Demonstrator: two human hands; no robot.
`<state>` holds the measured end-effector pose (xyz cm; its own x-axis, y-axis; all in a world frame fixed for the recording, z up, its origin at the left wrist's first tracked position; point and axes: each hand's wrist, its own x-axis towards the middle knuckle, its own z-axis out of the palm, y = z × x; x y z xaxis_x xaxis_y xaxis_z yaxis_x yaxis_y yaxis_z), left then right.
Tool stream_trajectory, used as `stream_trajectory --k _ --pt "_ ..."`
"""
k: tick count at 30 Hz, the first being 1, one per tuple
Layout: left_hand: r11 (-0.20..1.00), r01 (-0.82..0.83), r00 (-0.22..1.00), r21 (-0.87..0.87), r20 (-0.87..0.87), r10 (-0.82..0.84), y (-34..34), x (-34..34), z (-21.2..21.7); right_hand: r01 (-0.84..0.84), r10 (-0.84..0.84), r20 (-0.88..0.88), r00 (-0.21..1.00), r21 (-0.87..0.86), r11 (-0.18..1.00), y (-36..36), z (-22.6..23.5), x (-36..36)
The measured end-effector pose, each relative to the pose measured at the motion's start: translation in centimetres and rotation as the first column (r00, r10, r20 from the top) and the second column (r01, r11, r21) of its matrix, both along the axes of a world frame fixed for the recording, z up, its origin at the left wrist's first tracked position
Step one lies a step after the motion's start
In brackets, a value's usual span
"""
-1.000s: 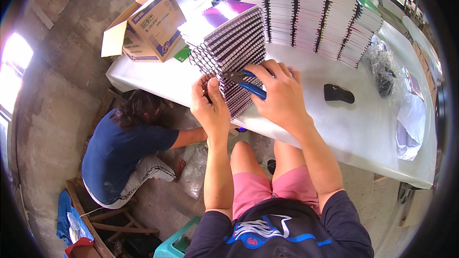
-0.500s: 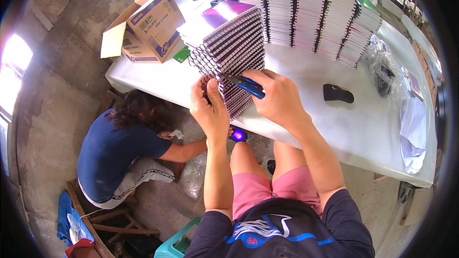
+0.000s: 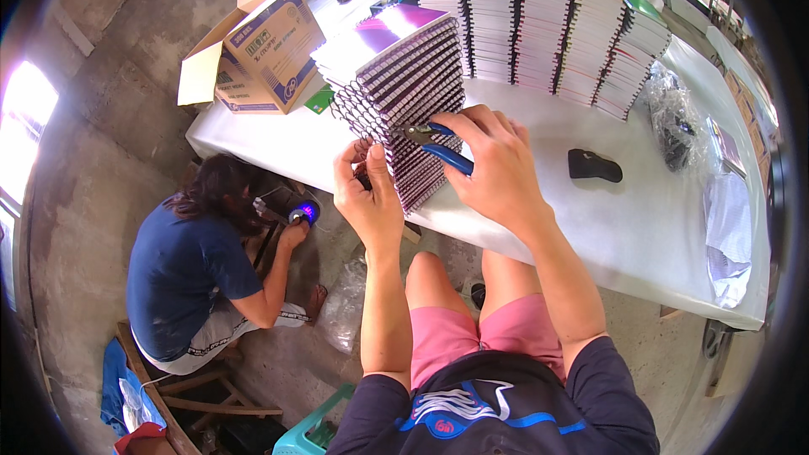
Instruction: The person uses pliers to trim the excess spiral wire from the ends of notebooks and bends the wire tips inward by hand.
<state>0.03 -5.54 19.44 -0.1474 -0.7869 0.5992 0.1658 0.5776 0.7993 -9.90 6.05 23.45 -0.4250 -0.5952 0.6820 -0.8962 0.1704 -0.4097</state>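
2 hands work a leaning stack of spiral notebooks [image 3: 403, 101] at the counter's [image 3: 539, 202] near edge, much as before: left hand [image 3: 371, 202] pinches its wire coils, right hand [image 3: 497, 168] stays clamped on blue-handled pliers [image 3: 434, 141] pointing left. An open cardboard box [image 3: 265, 46] sits far left.

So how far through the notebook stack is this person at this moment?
Hard to count. In hand: the right hand holds blue-handled pliers at the wire spirals of the leaning notebook stack, while the left hand steadies its lower end. Possibly done: neat upright stacks behind. Which spirals in the leaning stack are finished cannot be told, so the remainder is unclear.
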Motion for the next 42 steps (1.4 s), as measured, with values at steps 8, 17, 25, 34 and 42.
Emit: stream_trajectory --k 8,17,25,34,42 --pt "0.997 0.053 0.999 0.050 -0.012 -0.052 1.1 0.4 1.1 -0.008 0.007 0.027 1.000 0.026 1.000 0.2 0.1 -0.2" --pt "0.960 0.190 0.892 0.206 -0.445 -0.081 1.7 0.5 0.1 -0.115 0.124 0.262 0.957 -0.050 0.992 1.3 -1.8 -0.9" --pt "-0.165 0.937 0.323 0.307 -0.943 0.081 4.3 3.1 -3.9 -0.038 0.061 0.259 0.964 -0.095 0.995 5.3 -4.5 -2.8" --pt "-0.452 0.749 0.418 0.485 -0.875 -0.246 10.9 -6.3 -3.6 0.487 -0.523 0.096 0.847 0.258 0.835 24.2 -12.2 -7.8" --pt "-0.172 0.877 0.024 0.449 -0.398 -0.917 23.8 -29.5 5.6 0.630 -0.673 0.147 0.725 0.253 0.734 34.7 -14.2 -12.0"
